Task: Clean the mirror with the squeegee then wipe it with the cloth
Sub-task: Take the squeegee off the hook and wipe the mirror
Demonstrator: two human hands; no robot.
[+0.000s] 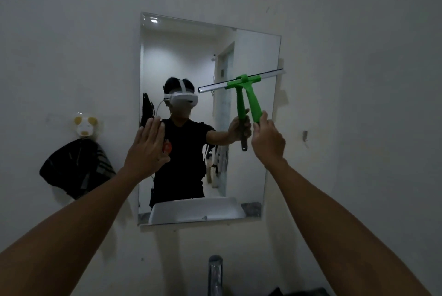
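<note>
A frameless rectangular mirror (253, 176) hangs on the white wall. My right hand (267, 139) grips the lower end of a green squeegee (252, 97). Its blade lies almost level against the glass on the mirror's right half, about mid-height, reaching the right edge. My left hand (148, 149) is flat and open, fingers up, resting on the mirror's left edge. The glass reflects a person in a black shirt with a white headset. A dark striped cloth (76, 169) hangs from a hook on the wall left of the mirror.
A white animal-shaped wall hook (83, 126) holds the cloth. A chrome faucet (215, 274) rises at the bottom centre, below the mirror. A small metal hook (305, 135) sticks out of the wall right of the mirror. Something dark lies at the bottom edge.
</note>
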